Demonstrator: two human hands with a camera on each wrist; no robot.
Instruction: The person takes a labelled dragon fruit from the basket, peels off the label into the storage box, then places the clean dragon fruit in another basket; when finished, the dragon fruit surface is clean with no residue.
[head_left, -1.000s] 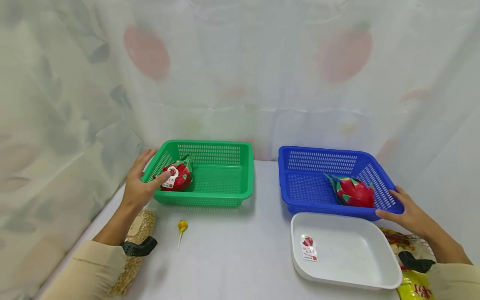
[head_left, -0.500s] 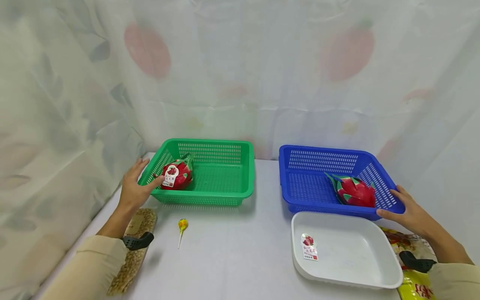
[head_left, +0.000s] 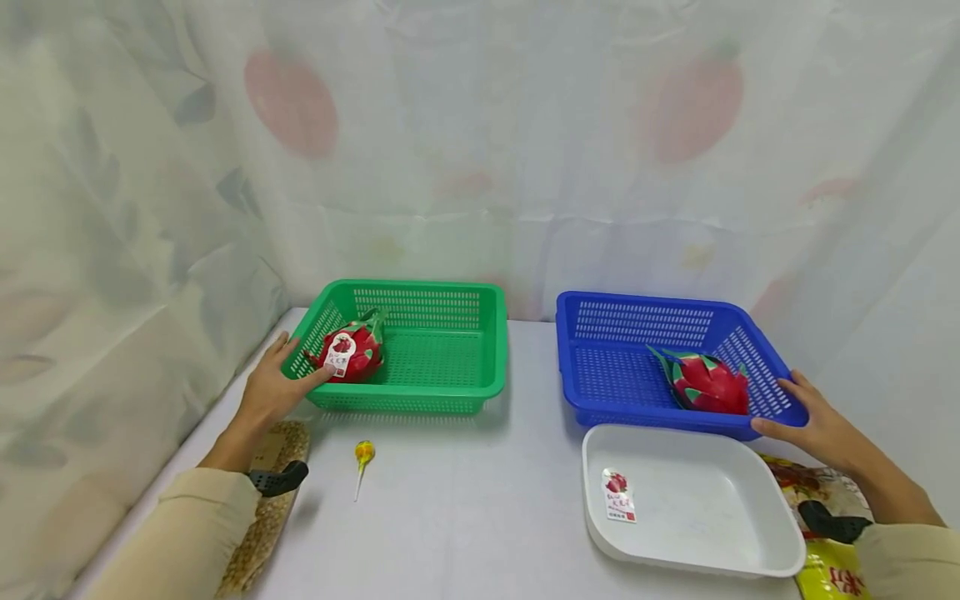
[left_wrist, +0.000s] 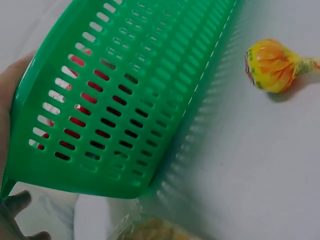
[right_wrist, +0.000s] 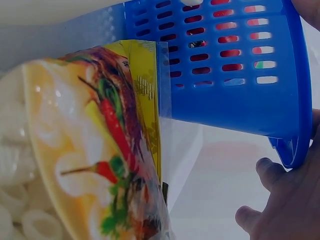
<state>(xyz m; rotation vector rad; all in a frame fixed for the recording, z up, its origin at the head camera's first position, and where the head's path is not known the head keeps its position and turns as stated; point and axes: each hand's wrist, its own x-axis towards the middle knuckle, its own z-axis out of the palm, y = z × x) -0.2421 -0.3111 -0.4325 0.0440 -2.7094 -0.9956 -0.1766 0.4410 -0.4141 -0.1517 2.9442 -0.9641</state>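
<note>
My left hand [head_left: 273, 390] grips the near left corner of a green plastic basket [head_left: 420, 391], its thumb over the front rim and its fingers along the left side. Inside, at that end, lies a dragon fruit [head_left: 365, 357] with a white label. At the near right corner of a blue basket [head_left: 652, 419], my right hand [head_left: 823, 431] holds the rim between thumb and fingers. Another dragon fruit [head_left: 711, 389] rests in this basket. In the wrist views, the green basket's slotted side [left_wrist: 120, 170] and the blue one's [right_wrist: 225, 110] hide parts of the hands.
A lollipop [head_left: 364, 452] lies in front of the green basket. Below the left forearm is a bag of grain [head_left: 277, 508]. A white tray [head_left: 690, 508] with a dragon fruit label stands before the blue basket. Printed food packets [head_left: 832, 571] lie right of it.
My left hand has come down from beside the green basket's left rim to its near left corner, thumb now over the front rim. My right hand and both baskets have stayed in place.
</note>
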